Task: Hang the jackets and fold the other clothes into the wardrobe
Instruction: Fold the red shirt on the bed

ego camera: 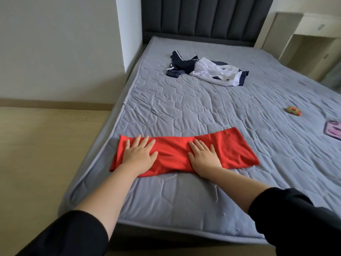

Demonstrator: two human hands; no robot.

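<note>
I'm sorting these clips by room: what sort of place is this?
Most likely a bedroom: a wide quilted mattress with a dark padded headboard, a pale bedside unit beside it, and clothes on the bed, a red garment and a navy-and-white garment.

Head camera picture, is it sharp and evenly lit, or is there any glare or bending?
In the head view, light is soft and even with no glare; the red garment under the left hand and right hand is sharp; wide-angle bending tilts the bedside cabinet, slightly blurred near the right edge.
</note>
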